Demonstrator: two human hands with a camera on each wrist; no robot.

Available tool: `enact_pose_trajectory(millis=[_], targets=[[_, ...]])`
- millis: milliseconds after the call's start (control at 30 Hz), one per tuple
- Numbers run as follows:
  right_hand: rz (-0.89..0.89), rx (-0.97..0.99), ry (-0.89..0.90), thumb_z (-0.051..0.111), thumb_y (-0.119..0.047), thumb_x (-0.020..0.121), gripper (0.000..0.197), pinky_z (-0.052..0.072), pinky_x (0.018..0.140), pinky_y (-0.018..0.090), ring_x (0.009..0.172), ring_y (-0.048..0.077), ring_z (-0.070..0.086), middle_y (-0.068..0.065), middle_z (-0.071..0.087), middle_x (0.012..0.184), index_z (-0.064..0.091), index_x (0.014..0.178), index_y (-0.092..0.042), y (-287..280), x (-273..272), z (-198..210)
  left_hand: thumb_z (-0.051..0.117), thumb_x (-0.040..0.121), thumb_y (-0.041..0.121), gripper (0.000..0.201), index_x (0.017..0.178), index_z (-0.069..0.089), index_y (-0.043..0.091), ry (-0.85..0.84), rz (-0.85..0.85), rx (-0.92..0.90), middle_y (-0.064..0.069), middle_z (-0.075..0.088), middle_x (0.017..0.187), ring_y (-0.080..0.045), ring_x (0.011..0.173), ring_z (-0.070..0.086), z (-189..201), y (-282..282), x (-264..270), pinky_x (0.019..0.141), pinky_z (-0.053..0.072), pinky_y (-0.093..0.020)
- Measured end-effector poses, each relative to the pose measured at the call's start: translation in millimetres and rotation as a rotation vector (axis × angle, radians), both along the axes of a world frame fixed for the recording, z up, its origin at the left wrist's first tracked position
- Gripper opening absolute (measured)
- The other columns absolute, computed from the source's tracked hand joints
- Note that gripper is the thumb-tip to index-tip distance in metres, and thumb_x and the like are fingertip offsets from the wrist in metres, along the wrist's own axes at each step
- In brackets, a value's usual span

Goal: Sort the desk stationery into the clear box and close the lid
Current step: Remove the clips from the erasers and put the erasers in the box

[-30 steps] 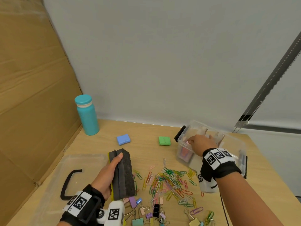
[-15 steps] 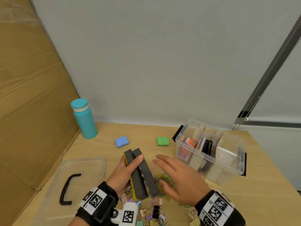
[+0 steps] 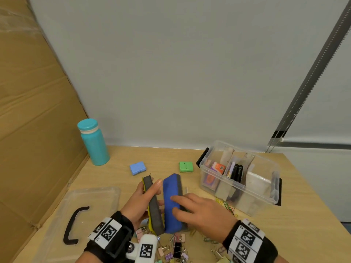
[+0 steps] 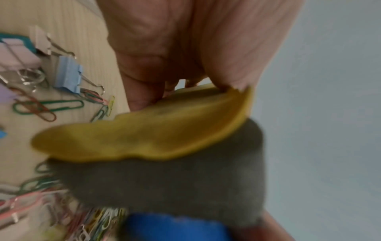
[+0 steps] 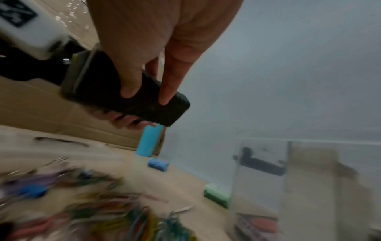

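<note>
- Head view showed my left hand (image 3: 141,203) gripping the yellow-backed eraser (image 3: 154,207), thumb over its grey felt, while my right hand (image 3: 197,213) curled round the blue-backed eraser (image 3: 171,204) right beside it, the two erasers touching low down
- Right wrist view confirmed my fingers (image 5: 132,84) pressed on that eraser's dark felt face
- The clear box (image 3: 269,194) sat beyond my right hand, open and already part filled with markers, cards and a white pack; I judged the job roughly halfway
- Left to go in: both erasers, the paper clips (image 3: 228,207) between my right hand and the box, the binder clips (image 3: 176,251) under my wrists, and the blue block (image 3: 138,168) and green block (image 3: 186,166) beyond my fingertips
- The lid (image 3: 91,204) lay flat to the outside of my left hand, so closing was not yet done
- For room, I judged the path from right hand to box short and free above the clips; the teal bottle (image 3: 94,143) and cardboard wall (image 3: 36,130) hemmed in the left side, and the desk edge ran close past the box
</note>
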State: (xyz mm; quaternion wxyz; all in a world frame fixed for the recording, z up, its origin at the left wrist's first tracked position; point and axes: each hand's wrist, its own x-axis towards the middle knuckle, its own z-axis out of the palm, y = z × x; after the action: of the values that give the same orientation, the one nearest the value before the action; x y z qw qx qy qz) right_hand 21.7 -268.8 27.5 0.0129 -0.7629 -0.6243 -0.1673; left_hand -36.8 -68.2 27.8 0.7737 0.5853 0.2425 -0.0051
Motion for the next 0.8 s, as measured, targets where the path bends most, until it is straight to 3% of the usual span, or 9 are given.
enact_pose_trajectory(millis=[67, 133, 233, 367, 433, 567, 733, 800], targets=[[-0.123, 0.125, 0.013, 0.080, -0.018, 0.069, 0.049, 0.059, 0.056, 0.026, 0.095, 0.019, 0.066, 0.006, 0.061, 0.124, 0.051, 0.108, -0.020, -10.1, 12.2, 13.5, 0.067, 0.072, 0.047, 0.049, 0.114, 0.051, 0.028, 0.011, 0.023, -0.036, -0.013, 0.058, 0.116, -0.031, 0.088, 0.067, -1.3, 6.0, -2.8, 0.081, 0.055, -0.049], [-0.305, 0.275, 0.014, 0.081, -0.012, 0.065, 0.055, 0.060, 0.056, 0.030, 0.092, 0.024, 0.069, 0.011, 0.064, 0.121, 0.050, 0.110, -0.015, -20.0, 29.7, 31.3, 0.063, 0.076, 0.049, 0.051, 0.119, 0.049, 0.025, 0.017, 0.044, -0.050, -0.013, 0.058, 0.114, -0.028, 0.082, 0.063, -2.3, 11.0, -6.2, 0.076, 0.055, -0.044], [-0.552, 0.344, 0.067, 0.070, -0.007, 0.077, 0.046, 0.055, 0.048, 0.032, 0.084, 0.028, 0.067, 0.010, 0.057, 0.127, 0.048, 0.116, -0.014, -30.3, 56.8, 47.9, 0.054, 0.086, 0.050, 0.049, 0.125, 0.047, 0.020, 0.067, 0.069, -0.047, -0.011, 0.054, 0.104, -0.020, 0.069, 0.055, -6.2, 14.3, -9.6, 0.063, 0.050, -0.035], [-0.793, 0.209, 0.222, 0.051, -0.015, 0.091, 0.023, 0.030, 0.043, 0.021, 0.072, 0.018, 0.050, 0.000, 0.054, 0.118, 0.041, 0.112, -0.020, -34.9, 81.5, 41.0, 0.054, 0.089, 0.047, 0.053, 0.127, 0.047, 0.011, 0.117, 0.108, -0.070, -0.010, 0.045, 0.092, -0.017, 0.061, 0.049, -11.2, 14.5, -9.5, 0.056, 0.047, -0.030], [-0.858, 0.138, 0.265, 0.046, -0.017, 0.092, 0.017, 0.025, 0.042, 0.020, 0.064, 0.017, 0.047, 0.000, 0.057, 0.107, 0.038, 0.106, -0.021, -33.3, 89.5, 39.2, 0.053, 0.090, 0.042, 0.050, 0.128, 0.046, 0.010, 0.101, 0.108, -0.075, -0.009, 0.044, 0.091, -0.018, 0.064, 0.048, -11.5, 14.6, -10.1, 0.058, 0.046, -0.031], [-0.900, 0.061, 0.273, 0.050, -0.020, 0.091, 0.019, 0.025, 0.042, 0.023, 0.063, 0.022, 0.048, 0.001, 0.062, 0.100, 0.038, 0.105, -0.020, -27.6, 103.4, 40.4, 0.050, 0.093, 0.034, 0.047, 0.133, 0.043, 0.010, 0.074, 0.094, -0.097, -0.005, 0.046, 0.085, -0.018, 0.066, 0.047, -12.3, 16.6, -13.5, 0.061, 0.045, -0.031], [-0.928, -0.112, 0.286, 0.056, -0.021, 0.089, 0.022, 0.038, 0.055, 0.028, 0.069, 0.021, 0.050, 0.005, 0.063, 0.096, 0.034, 0.091, -0.022, -20.4, 125.6, 42.3, 0.052, 0.092, 0.034, 0.066, 0.148, 0.024, 0.014, 0.116, 0.069, -0.100, -0.003, 0.045, 0.086, -0.019, 0.068, 0.050, -22.7, 22.8, -15.8, 0.061, 0.044, -0.031], [-0.936, -0.190, 0.296, 0.059, -0.019, 0.086, 0.017, 0.040, 0.060, 0.029, 0.073, 0.020, 0.051, 0.004, 0.063, 0.098, 0.042, 0.088, -0.022, -16.5, 133.0, 42.8, 0.052, 0.092, 0.034, 0.064, 0.147, 0.023, 0.018, 0.114, 0.050, -0.084, -0.003, 0.044, 0.085, -0.020, 0.067, 0.049, -25.6, 23.9, -16.6, 0.062, 0.044, -0.032]])
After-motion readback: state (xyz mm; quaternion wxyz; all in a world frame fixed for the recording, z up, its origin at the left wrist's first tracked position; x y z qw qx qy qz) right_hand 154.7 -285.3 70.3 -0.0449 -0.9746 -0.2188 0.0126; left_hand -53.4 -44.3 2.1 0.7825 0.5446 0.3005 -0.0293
